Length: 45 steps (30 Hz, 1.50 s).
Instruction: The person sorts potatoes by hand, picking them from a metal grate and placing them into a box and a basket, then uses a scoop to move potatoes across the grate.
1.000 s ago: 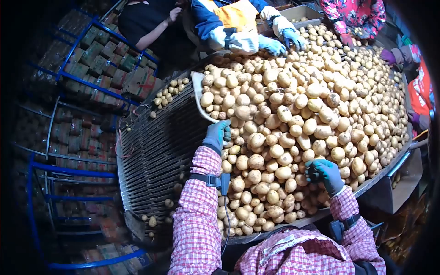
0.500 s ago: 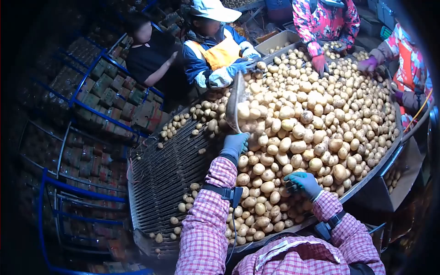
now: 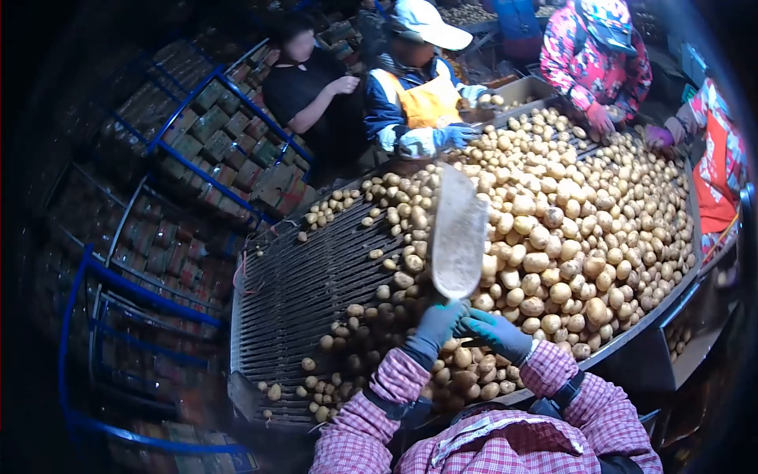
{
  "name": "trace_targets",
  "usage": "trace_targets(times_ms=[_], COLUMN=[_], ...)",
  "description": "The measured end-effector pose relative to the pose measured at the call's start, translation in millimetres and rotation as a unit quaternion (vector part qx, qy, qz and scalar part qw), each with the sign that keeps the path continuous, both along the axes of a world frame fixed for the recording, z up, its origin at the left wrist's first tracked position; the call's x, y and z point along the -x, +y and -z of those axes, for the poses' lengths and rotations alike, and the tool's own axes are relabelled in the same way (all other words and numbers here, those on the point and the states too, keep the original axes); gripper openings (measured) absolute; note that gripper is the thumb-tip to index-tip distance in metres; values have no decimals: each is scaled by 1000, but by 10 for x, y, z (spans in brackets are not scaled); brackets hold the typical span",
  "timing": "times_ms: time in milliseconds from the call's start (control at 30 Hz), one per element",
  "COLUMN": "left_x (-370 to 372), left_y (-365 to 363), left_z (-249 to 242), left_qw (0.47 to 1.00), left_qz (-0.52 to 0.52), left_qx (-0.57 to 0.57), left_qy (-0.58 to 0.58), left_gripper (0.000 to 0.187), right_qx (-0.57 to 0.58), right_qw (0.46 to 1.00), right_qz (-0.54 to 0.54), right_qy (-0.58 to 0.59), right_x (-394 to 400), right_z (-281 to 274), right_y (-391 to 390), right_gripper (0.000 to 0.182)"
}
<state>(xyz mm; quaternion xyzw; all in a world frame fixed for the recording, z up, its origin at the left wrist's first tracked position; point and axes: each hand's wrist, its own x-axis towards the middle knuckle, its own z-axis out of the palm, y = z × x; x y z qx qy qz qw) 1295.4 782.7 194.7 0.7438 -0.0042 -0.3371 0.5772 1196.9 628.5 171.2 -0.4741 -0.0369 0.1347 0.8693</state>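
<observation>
My left hand (image 3: 439, 328), in a grey-green glove, is closed around the handle end of a pale metal scoop (image 3: 458, 229). The scoop points away from me over the potato heap, with its wide face in view and no potatoes on it. Beside it is my right hand (image 3: 501, 333), gloved the same way, its fingers stretched toward the left hand and the scoop's handle. Whether those fingertips touch the handle is hidden. Potatoes (image 3: 553, 253) lie heaped beyond and to the right of both hands.
A slatted sorting table (image 3: 292, 292) bears the heap, with bare slats at left. Across it stand a person in an orange apron (image 3: 426, 103), one in a pink patterned jacket (image 3: 596, 63) and one at right (image 3: 714, 174). Cardboard boxes (image 3: 679, 355) sit beside the table.
The scoop has swung so its wide face shows, and my left hand has come nearer to me. My right hand has moved left from the potatoes to beside the left hand. The view has shifted.
</observation>
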Motion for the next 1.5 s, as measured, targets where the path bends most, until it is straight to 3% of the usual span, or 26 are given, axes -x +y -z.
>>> trace_targets(times_ms=[67,100,167,233,267,300,333,367,400,433,467,600,700,733,767,800,900,967,1067,1133,1200,1267,1333,1400,1467,1500], left_x=[119,157,273,365,313,480,615,790,864,863,935,1160,1456,1565,1691,1817,2118,2297,2484,2524,2501,2400,2272,2074,1690,1516], left_y=[133,250,390,749,944,968,1125,1293,1482,1737,1954,2999,3675,3880,4082,4298,4922,5232,5540,5673,5749,5803,5902,5922,5829,5789], left_z=[-23,-48,115,400,555,320,273,188,105,241,-21,267,81,145,108,79,161,207,231,260,250,186,269,358,338,280], left_qw=[988,992,984,951,907,889,907,910,907,935,943,965,963,967,959,947,912,893,877,866,853,857,851,849,835,852], left_qz=[21,46,27,44,87,84,86,72,61,36,23,-30,-96,-173,-225,-275,-367,-415,-454,-466,-489,-484,-496,-484,-484,-468], left_qx=[-112,-110,73,2,-154,-185,-186,-242,-296,-233,-245,-177,-104,-9,-39,-67,-90,-97,-85,-94,-55,-70,-29,-27,-5,-64], left_qy=[-108,-38,-158,-308,-383,-410,-369,-328,-293,-266,-226,-191,-230,-187,-169,-150,-158,-144,-129,-154,-172,-165,-169,-209,-260,-225], left_gripper=[27,32,34,33,32,28,30,32,34,40,42,40,48,47,47,47,46,46,45,44,45,45,45,47,51,53], right_qx=[-33,-24,4,-35,261,509,529,344,140,44,100,48,179,171,161,212,389,369,400,363,363,365,411,419,446,472], right_qw=[999,1000,1000,998,945,760,796,929,989,999,993,991,969,968,966,942,825,804,712,760,810,831,806,791,790,798], right_qz=[-14,-11,-9,40,23,107,-53,-40,-15,-15,-37,-120,-154,-179,-203,-259,-282,-343,-346,-362,-399,-413,-425,-436,-415,-372], right_qy=[14,1,5,34,-198,-390,-289,-132,37,14,51,43,72,41,9,0,-297,-316,-463,-399,-229,76,-37,88,65,56], right_x=[15,-14,-69,-192,-254,-314,-378,-307,-290,-244,-284,-286,-304,-387,-470,-461,-565,-544,-489,-475,-448,-393,-469,-476,-479,-408], right_z=[-145,-108,-36,-52,25,101,-27,10,-7,-101,56,197,41,439,834,499,768,739,613,972,1005,841,869,615,581,581], right_y=[210,310,530,846,883,920,1021,1253,1510,1745,1925,2866,3602,3843,4083,4180,4768,5144,5656,6184,6426,6425,6312,5970,5705,5573], right_gripper=[45,43,39,28,24,20,18,21,25,34,32,26,22,24,28,30,28,30,29,27,27,31,25,22,21,19])
